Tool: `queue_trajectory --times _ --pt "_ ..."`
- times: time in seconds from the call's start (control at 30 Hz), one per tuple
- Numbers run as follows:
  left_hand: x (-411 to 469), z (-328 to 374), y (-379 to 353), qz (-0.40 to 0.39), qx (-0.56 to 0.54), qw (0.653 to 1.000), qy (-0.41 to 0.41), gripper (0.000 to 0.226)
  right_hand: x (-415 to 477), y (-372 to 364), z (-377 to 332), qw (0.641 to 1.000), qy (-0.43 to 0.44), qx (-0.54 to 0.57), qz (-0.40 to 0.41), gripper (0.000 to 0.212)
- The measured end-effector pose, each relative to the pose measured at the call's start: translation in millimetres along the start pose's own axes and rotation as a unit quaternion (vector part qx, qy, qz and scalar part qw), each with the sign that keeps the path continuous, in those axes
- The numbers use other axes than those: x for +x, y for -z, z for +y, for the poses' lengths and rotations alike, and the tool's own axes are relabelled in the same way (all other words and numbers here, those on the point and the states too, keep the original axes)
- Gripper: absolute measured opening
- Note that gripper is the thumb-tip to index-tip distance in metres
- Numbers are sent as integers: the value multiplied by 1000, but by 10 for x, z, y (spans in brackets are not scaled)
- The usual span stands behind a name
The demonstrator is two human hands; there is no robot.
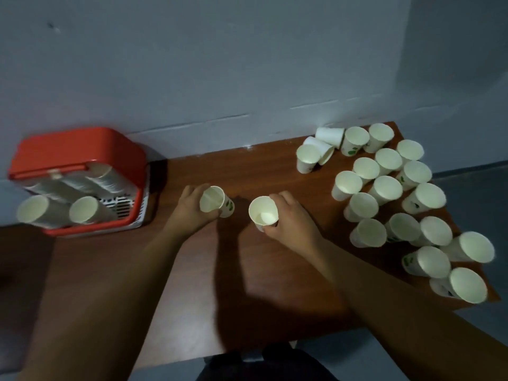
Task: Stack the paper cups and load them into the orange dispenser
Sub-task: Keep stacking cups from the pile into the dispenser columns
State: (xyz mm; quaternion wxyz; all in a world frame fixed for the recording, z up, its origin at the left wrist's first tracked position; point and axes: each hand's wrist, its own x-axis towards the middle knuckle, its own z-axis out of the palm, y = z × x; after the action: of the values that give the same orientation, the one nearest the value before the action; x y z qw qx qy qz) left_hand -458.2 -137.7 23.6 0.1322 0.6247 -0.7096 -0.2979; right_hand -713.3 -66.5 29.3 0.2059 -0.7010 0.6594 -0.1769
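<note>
Over the middle of the brown table [247,284] each of my hands holds one white paper cup with green print. My left hand [192,206] grips a cup [215,202] tilted with its mouth toward me. My right hand [288,218] grips another cup [263,213], mouth up, a little to the right; the two cups are apart. The orange dispenser [79,152] stands at the table's left end against the wall, with stacks of cups [68,207] lying inside, mouths facing me. Several loose cups [384,188] stand on the right side of the table.
A grey wall [220,64] runs along the table's far edge. Two loose cups [327,141] lie on their sides at the back of the group on the right. The cups at the right reach the table's right edge. The floor shows beyond that edge.
</note>
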Motion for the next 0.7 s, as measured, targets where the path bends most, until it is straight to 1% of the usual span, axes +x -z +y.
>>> queue_trajectory --times 0.1,0.23,0.33,0.4,0.5,0.6,0.7 --pt "-313 -511 435 73 -27 996 41 73 156 -188 -561 999 20 26 -15 68" --pt "-664 -1059 1006 164 -59 980 96 75 336 -473 -1282 996 52 60 -48 63" --pt "-787 -1439 1361 229 -44 965 124 73 466 -700 -1723 993 67 77 -64 63" --pt "-796 -1651 1547 259 -46 952 156 71 540 -830 -1966 992 69 80 -70 66" --pt "-699 -1932 1690 271 -54 942 191 70 650 -1009 -2244 991 74 84 -78 66" --pt "-550 -2146 1703 265 -58 943 193 68 773 -1165 -2434 991 72 79 -79 67" --pt "-404 -2314 1634 236 -61 952 183 65 884 -1282 -2561 994 57 72 -67 69"
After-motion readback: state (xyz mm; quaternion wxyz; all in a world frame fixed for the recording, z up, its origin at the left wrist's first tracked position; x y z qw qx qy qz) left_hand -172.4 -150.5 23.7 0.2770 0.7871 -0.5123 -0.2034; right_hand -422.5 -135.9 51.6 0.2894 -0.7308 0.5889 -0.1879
